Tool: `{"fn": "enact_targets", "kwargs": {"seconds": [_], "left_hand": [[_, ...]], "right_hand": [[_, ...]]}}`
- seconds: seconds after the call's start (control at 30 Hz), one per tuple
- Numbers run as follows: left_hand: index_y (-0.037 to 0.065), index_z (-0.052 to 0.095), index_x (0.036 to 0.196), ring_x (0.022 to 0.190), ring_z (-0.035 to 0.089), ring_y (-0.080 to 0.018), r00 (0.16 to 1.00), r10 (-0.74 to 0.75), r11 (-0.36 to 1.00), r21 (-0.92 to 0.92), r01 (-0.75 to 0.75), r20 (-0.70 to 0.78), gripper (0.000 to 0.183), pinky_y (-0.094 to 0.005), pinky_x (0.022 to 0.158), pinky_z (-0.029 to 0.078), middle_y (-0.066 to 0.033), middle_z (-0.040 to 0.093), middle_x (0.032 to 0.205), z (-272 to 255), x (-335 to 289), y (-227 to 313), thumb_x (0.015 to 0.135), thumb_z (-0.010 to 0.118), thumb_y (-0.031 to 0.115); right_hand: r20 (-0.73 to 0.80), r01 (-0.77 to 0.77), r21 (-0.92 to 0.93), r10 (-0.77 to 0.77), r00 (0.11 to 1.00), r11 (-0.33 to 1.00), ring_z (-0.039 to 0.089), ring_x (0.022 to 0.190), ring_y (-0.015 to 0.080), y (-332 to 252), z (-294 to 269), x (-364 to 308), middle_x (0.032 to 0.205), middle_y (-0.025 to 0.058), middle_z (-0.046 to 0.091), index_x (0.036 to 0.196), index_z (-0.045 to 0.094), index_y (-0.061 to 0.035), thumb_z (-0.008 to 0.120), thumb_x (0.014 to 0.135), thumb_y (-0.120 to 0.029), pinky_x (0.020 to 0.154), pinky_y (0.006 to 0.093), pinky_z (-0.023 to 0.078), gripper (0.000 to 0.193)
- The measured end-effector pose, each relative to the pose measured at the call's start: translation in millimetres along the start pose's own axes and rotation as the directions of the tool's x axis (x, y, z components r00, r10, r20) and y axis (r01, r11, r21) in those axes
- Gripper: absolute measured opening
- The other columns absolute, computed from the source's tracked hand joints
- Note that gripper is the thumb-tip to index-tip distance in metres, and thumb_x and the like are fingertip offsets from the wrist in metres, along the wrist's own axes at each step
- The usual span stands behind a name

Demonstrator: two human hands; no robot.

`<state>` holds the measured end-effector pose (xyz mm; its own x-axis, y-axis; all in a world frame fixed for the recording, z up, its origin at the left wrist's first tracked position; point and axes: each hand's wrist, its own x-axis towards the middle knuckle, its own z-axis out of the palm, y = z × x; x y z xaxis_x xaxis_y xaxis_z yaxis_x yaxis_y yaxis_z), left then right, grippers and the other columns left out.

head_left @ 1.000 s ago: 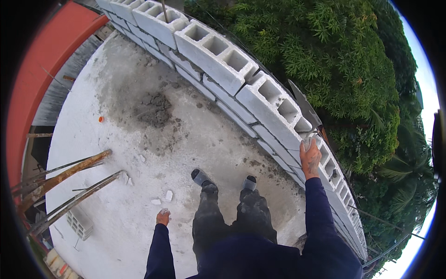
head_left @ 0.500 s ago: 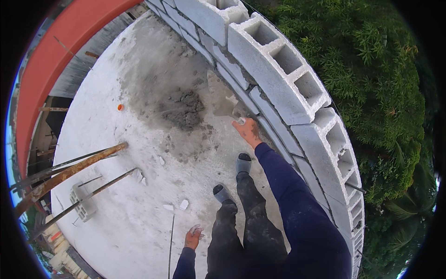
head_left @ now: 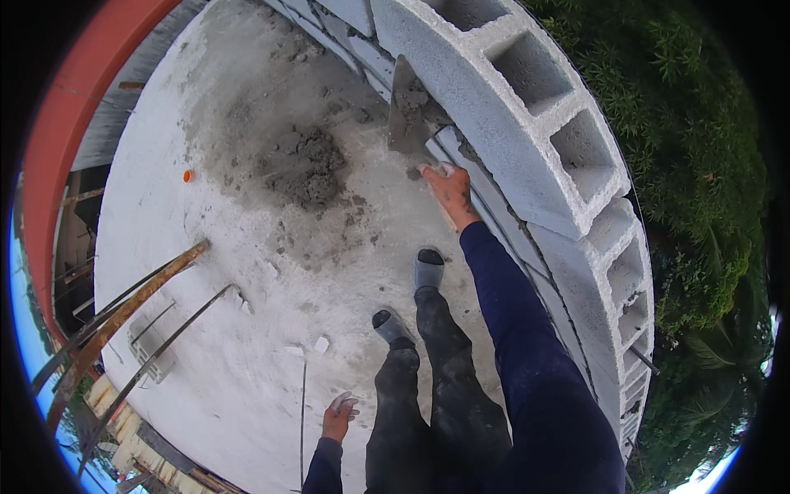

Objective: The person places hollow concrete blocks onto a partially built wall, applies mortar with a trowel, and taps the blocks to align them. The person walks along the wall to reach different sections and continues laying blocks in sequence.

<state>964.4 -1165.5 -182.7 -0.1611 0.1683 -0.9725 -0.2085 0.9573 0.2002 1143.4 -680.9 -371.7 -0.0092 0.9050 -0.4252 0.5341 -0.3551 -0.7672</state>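
The block wall (head_left: pixel 485 111) stands in several courses along the right edge of the floor (head_left: pixel 206 412), so the laying there looks well advanced. Its top course is in place, the hollows of the nearest blocks open at the top. Dark mortar shows in some joints of the inner face; whether every joint is packed cannot be told. The right hand (head_left: pixel 451 193) has its grip closed, apparently around the handle of the trowel (head_left: pixel 401 138), whose blade lies beside the wall's inner face carrying 1 load of mortar (head_left: pixel 413 100), seemingly not yet spread. A mortar heap (head_left: pixel 306 169) lies toward the floor's far edge, so material is left to use. The left hand (head_left: pixel 336 418) hangs near 2 pale chips (head_left: pixel 322 345), its grip partly wide; nothing clear shows in it.
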Motion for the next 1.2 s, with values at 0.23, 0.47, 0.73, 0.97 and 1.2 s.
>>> {"fn": "enact_targets", "kwargs": {"seconds": [0.23, 0.47, 0.73, 0.97, 1.2], "left_hand": [[0.005, 0.045, 0.124, 0.079, 0.060, -0.0153, 0.983, 0.180, 0.983, 0.038, -0.180, 0.024, 0.044, -0.0272, 0.071, 0.046, -0.0068, 0.060, 0.103, -30, 5, 52, 0.089, 0.053, 0.029], [0.005, 0.045, 0.124, 0.073, 0.060, -0.0152, 0.994, 0.107, 0.984, 0.146, -0.105, -0.005, 0.038, -0.0262, 0.062, 0.046, -0.0080, 0.061, 0.100, -88, 7, -3, 0.089, 0.048, 0.020], [0.006, 0.047, 0.121, 0.063, 0.061, -0.0159, 0.998, 0.056, 0.949, 0.308, -0.066, 0.041, 0.036, -0.0256, 0.048, 0.044, -0.0074, 0.062, 0.093, -107, 15, -48, 0.088, 0.048, 0.020], [0.005, 0.045, 0.124, 0.067, 0.062, -0.0172, 0.975, 0.171, 0.892, 0.399, -0.214, 0.141, 0.041, -0.0272, 0.054, 0.049, -0.0108, 0.062, 0.099, -63, 14, 11, 0.087, 0.048, 0.023], [0.006, 0.046, 0.124, 0.071, 0.062, -0.0163, 0.961, 0.226, 0.874, 0.402, -0.271, 0.158, 0.039, -0.0280, 0.060, 0.048, -0.0079, 0.063, 0.098, 2, 13, 100, 0.088, 0.049, 0.022]], "right_hand": [[-0.004, -0.200, -0.104, 0.201, 0.980, 0.974, 0.058, 0.097, 0.0354, 58, -93, -118, 0.100, 0.0285, 0.059, 0.108, 0.057, 0.0070, 0.066, 0.069, -0.048, 0.084, 0.0369, 0.045, 0.068], [-0.141, -0.378, -0.498, 0.357, 0.923, 0.780, 0.059, 0.092, 0.0371, 61, -206, -266, 0.096, 0.0288, 0.059, 0.101, 0.059, 0.0071, 0.064, 0.069, -0.047, 0.081, 0.0393, 0.046, 0.063], [-0.268, -0.322, -0.417, 0.224, 0.937, 0.850, 0.060, 0.080, 0.0401, -54, -332, -439, 0.083, 0.0271, 0.061, 0.096, 0.059, 0.0076, 0.063, 0.073, -0.036, 0.075, 0.0404, 0.046, 0.050], [-0.504, -0.182, -0.531, -0.135, 0.853, 0.828, 0.058, 0.079, 0.0392, -120, -365, -474, 0.081, 0.0239, 0.060, 0.097, 0.053, 0.0056, 0.063, 0.077, -0.024, 0.069, 0.0422, 0.045, 0.037], [-0.385, -0.130, -0.634, -0.166, 0.908, 0.762, 0.059, 0.078, 0.0348, -78, -345, -361, 0.082, 0.0188, 0.059, 0.099, 0.048, 0.0000, 0.061, 0.079, -0.022, 0.066, 0.0411, 0.046, 0.032]]}}
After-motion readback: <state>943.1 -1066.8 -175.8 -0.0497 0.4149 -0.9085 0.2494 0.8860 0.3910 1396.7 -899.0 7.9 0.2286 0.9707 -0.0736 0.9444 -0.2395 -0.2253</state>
